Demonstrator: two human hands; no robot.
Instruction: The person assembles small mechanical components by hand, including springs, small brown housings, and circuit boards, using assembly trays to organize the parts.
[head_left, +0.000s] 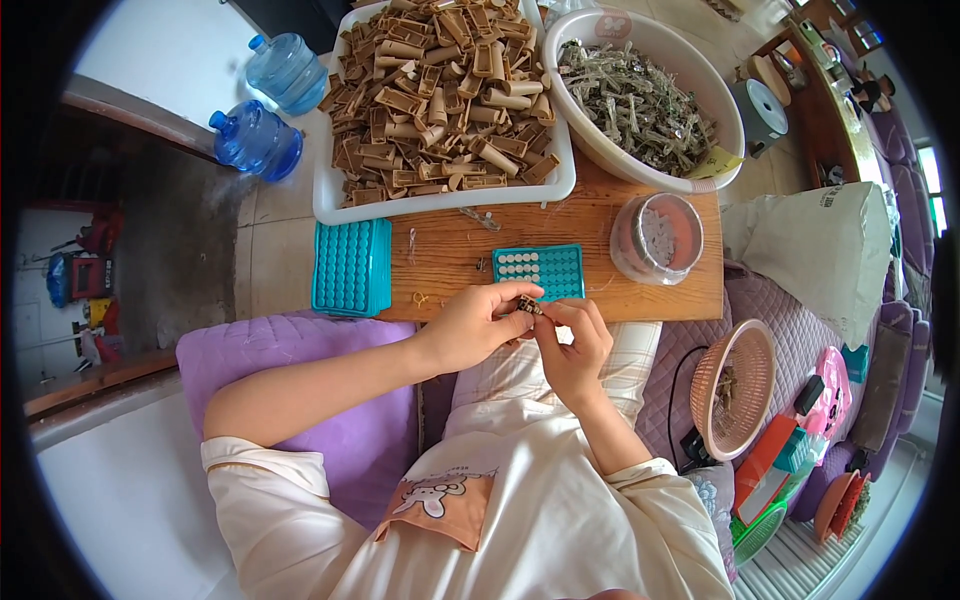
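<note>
Over my lap, at the near edge of the wooden table [450,262], my left hand [474,325] is closed in a pinch round a small dark brown part [529,304] with light edges. From the other side, my right hand [577,350] grips the same part between thumb and fingertips. The fingers cover much of it, so its exact kind is hidden. Just beyond my hands lies a teal tray [562,262] of round pockets; small white discs [518,266] sit in its left part.
A white tray [330,205] heaped with brown plastic pieces [440,100] stands at the back. Beside it is a basin [570,120] of clear, greenish pieces. Stacked teal trays [350,268] lie left, a clear tub [655,240] right. A pink basket [762,385] rests on the sofa.
</note>
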